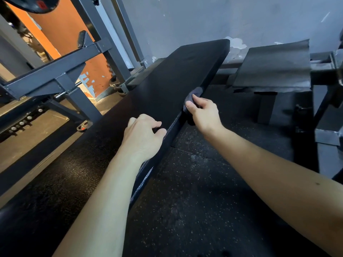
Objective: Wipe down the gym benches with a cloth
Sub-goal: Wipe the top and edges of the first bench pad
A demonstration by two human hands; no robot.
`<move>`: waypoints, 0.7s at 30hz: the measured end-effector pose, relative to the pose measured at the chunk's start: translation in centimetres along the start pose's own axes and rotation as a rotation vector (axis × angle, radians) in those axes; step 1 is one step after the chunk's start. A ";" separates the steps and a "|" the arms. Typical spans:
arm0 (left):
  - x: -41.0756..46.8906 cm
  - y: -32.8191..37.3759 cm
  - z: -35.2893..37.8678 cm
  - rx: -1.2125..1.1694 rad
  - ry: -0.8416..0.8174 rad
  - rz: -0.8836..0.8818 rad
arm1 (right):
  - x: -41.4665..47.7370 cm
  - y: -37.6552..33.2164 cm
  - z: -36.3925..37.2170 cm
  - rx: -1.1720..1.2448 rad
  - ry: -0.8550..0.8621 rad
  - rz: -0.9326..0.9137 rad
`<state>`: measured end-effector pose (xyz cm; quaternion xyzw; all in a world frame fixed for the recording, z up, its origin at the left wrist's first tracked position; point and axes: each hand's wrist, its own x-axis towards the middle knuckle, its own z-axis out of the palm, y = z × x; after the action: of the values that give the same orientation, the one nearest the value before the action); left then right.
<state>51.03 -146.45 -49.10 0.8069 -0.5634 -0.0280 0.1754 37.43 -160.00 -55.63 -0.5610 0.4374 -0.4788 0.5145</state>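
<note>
Right hand (203, 113) pinches the dark cloth (195, 93) against the side edge of the black bench (157, 84). Left hand (143, 134), just beside it, rests loosely bent fingers on the pad top, holding nothing. Far beyond, a weight plate (37, 5) has a red marking, unreadable.

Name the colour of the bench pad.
The bench pad is black; head view shows it best.

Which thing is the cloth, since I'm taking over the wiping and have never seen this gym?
The long black bench pad runs diagonally across the middle of the view. Halfway along its right edge, the right hand holds a small cloth against the pad's side. It is the only soft, crumpled, greyish thing there.
</note>
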 end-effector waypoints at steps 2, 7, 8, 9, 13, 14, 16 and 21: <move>0.0 0.0 0.1 0.004 -0.007 0.006 | -0.3 0.8 -0.2 -0.088 -0.008 -0.032; 0.5 -0.1 0.1 0.013 -0.036 -0.010 | -1.7 1.6 1.4 -0.075 0.125 -0.056; 0.6 -0.1 0.0 0.016 -0.036 -0.008 | -2.6 1.7 1.7 -0.057 0.117 -0.065; 0.6 0.0 -0.1 0.030 -0.035 0.000 | -3.9 1.9 1.9 -0.044 0.099 -0.078; 0.6 0.3 -0.2 0.090 -0.023 0.044 | -7.1 2.7 2.3 0.049 -0.006 -0.033; 0.6 0.3 -0.1 0.093 -0.021 0.047 | -6.9 2.7 2.2 0.090 -0.010 -0.008; 0.6 0.1 0.0 0.087 -0.020 0.045 | -5.6 2.5 2.1 0.112 0.006 -0.010; 0.4 -0.5 0.0 0.011 -0.040 0.027 | 0.8 2.1 0.9 0.159 0.178 0.023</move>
<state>51.61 -146.67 -49.16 0.7993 -0.5779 -0.0389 0.1601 38.43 -160.87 -57.65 -0.4686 0.4484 -0.5540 0.5220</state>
